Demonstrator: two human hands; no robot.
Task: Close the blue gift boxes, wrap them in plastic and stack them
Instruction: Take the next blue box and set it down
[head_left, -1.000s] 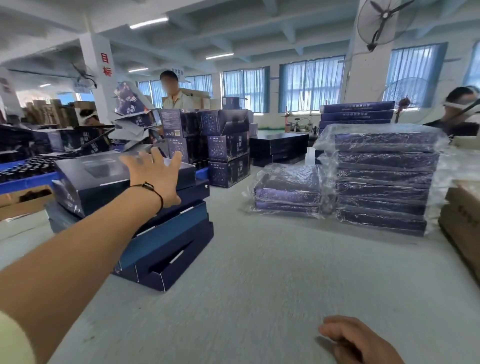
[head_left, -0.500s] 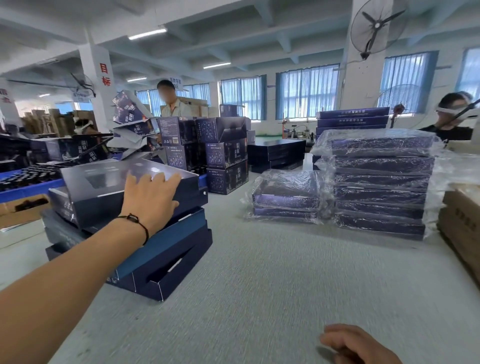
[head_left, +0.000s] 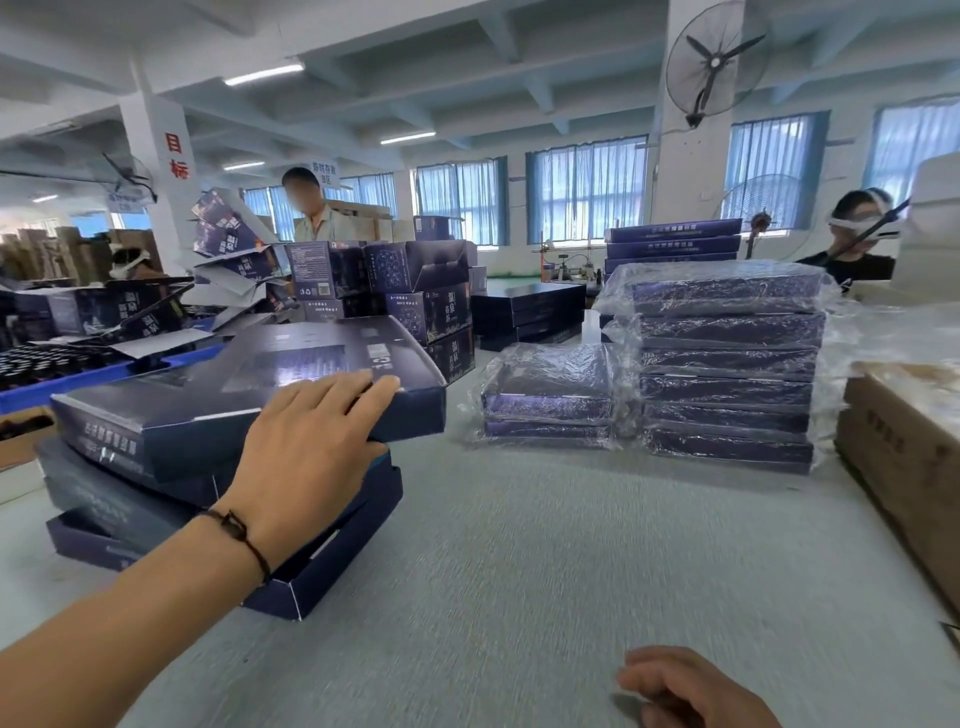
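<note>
Left hand (head_left: 311, 447) lies on the near right corner of the top gift box (head_left: 249, 389), fingers (head_left: 358, 387) stretched flat over the lid edge and thumb hidden underneath, so whether it grips or only presses cannot be told. That box sits tilted and skewed on the unwrapped pile (head_left: 208, 499), which is the landmark here. Right hand (head_left: 691, 691) rests low on the bench (head_left: 545, 571), fingers loosely curled, holding nothing. Risk one: the top box overhangs the pile toward the right and rests unevenly; a one-handed pull from a corner could swing it and drag the box beneath off line. Risk two: the lowest box of the pile shows an open tray (head_left: 332, 566) jutting toward the viewer, so a shove downward could crush that flap or tip the pile. Risk three: the lid is probably not seated, so lifting by the lid edge may part lid from base. Right of the pile, well apart, stand a short wrapped stack (head_left: 550, 395) and a tall wrapped stack (head_left: 727, 364), touching each other. Further right a brown carton (head_left: 904, 457) edges the bench. Behind the pile are upright printed cartons (head_left: 426, 296). The bench between pile and wrapped stacks offers a clear path.
</note>
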